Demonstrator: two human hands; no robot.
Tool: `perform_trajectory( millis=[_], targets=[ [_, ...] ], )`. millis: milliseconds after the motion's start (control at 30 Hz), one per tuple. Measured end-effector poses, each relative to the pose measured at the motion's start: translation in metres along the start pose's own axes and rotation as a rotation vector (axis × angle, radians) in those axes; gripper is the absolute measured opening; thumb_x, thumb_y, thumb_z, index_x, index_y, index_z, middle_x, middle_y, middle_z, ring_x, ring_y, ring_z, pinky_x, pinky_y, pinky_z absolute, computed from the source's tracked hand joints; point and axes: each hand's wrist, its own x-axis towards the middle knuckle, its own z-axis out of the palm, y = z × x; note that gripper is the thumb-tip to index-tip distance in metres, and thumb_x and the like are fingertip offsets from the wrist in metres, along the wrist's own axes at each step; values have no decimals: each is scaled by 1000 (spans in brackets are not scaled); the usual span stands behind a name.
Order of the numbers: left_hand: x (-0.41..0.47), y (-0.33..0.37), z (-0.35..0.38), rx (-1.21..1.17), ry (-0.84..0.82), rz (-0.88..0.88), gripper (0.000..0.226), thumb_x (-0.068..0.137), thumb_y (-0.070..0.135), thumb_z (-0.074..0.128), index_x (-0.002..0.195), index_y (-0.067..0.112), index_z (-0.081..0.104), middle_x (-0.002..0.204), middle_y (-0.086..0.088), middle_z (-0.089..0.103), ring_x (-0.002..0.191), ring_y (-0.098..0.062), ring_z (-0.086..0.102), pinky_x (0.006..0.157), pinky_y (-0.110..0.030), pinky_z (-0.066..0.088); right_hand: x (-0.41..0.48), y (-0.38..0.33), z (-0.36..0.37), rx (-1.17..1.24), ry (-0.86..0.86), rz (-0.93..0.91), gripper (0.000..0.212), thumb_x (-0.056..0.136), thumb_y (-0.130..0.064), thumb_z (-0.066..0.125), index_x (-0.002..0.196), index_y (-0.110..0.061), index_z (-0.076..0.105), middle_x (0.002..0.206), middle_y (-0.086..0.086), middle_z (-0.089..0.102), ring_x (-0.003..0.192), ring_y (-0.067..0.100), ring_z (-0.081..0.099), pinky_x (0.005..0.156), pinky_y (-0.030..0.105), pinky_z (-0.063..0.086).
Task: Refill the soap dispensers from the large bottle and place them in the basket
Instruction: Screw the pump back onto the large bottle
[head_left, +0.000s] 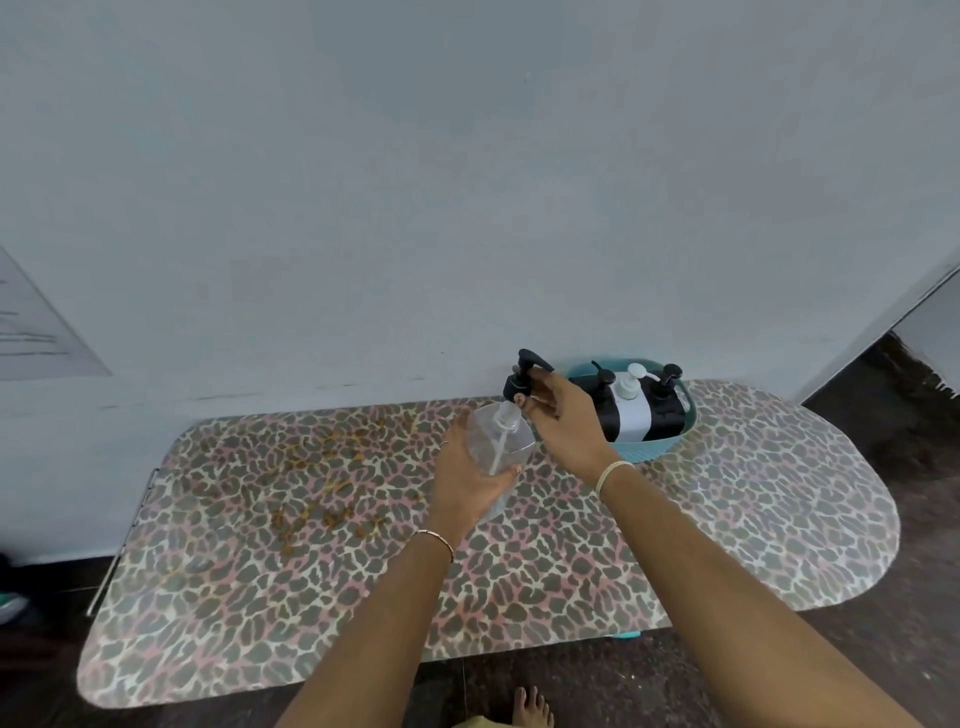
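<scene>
- At 6 o'clock, below the board's near edge: a bare foot (530, 709) on dark floor.
- Leopard-print board (311, 545): orange-brown stains toward 10 o'clock.
- Left hand (465, 480), just past centre toward 12 o'clock: fingers wrapped round the clear dispenser (504, 441), held tilted.
- Right hand (563, 421): fingertips pinching the black pump (522, 376) at the dispenser's neck. Seating and fill level cannot be told.
- Teal basket (654, 449), 1 o'clock, against the wall: three dispensers side by side, black (605, 410), white (631, 410), black (667, 408).
- Progress, judged: three delivered; the fourth at capping, placement outstanding. Large bottle not in view.
</scene>
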Motion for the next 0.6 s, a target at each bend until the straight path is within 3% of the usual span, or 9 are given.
perform_trajectory(
  millis=[167, 233, 367, 433, 533, 600],
  targets=[
    [-1, 7, 3, -10, 6, 53, 106, 67, 26, 85, 151, 17, 20, 153, 2, 32, 141, -13, 30, 112, -25, 28, -3, 16, 6, -91, -36, -1, 37, 90, -7, 63, 126, -9, 54, 112, -4, 64, 104, 6, 60, 97, 18, 46],
    [0, 10, 3, 4, 7, 87, 103, 66, 27, 86, 149, 18, 24, 150, 3, 38, 138, -12, 34, 108, -21, 29, -3, 19, 7, -112, -32, -9, 35, 90, -7, 63, 124, -10, 55, 112, -3, 65, 106, 8, 61, 97, 20, 47],
    [3, 11, 7, 50, 7, 95, 94, 62, 30, 87, 141, 20, 37, 137, 3, 51, 127, -14, 46, 103, -28, 39, -3, 23, 8, -137, -47, 12, 39, 90, -11, 64, 127, -9, 55, 118, 1, 65, 110, 10, 59, 99, 28, 47],
    [4, 12, 8, 52, 13, 89, 88, 60, 29, 87, 135, 22, 40, 129, 7, 55, 120, -12, 50, 96, -23, 40, -3, 25, 8, -163, -39, 4, 37, 89, -11, 66, 124, -9, 57, 116, 1, 66, 109, 10, 60, 98, 30, 48],
    [3, 12, 9, 43, 9, 81, 80, 61, 24, 88, 128, 24, 44, 111, 23, 54, 105, -1, 51, 82, -1, 36, -3, 28, 8, -198, 9, -23, 27, 84, -14, 71, 108, -18, 59, 105, -3, 67, 100, 10, 62, 92, 31, 51],
    [2, 12, 7, 38, 9, 76, 77, 61, 22, 88, 124, 29, 45, 106, 28, 52, 101, 2, 51, 77, 2, 36, -4, 28, 8, -194, 32, -25, 26, 81, -16, 74, 100, -23, 57, 99, -6, 66, 95, 9, 62, 88, 30, 52]
  ],
)
